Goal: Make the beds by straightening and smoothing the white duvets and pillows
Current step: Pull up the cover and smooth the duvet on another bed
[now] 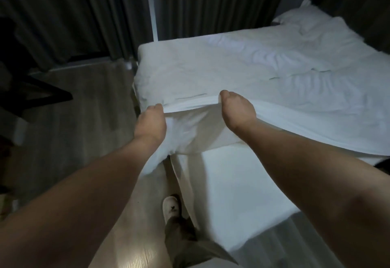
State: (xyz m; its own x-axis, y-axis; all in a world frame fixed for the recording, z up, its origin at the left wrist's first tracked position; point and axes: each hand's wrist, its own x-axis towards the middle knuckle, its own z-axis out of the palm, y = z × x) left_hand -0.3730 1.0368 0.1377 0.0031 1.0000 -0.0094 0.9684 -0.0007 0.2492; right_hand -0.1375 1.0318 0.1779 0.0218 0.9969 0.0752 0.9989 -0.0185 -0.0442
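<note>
Both arms reach forward, left hand (150, 123) and right hand (237, 109) gripping the white duvet's (232, 73) lifted edge.

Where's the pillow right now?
Head view, upper right: the pillow lies at the far end of the bed, beyond the rumpled duvet, far from the left hand and right hand gripping its near edge.

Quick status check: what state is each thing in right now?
duvet: wrinkled, near edge lifted.
left hand: grips the duvet edge.
right hand: grips the duvet edge.
pillow: rumpled, at the far end.
mattress: near part uncovered.
curtains: drawn, narrow gap.
</note>
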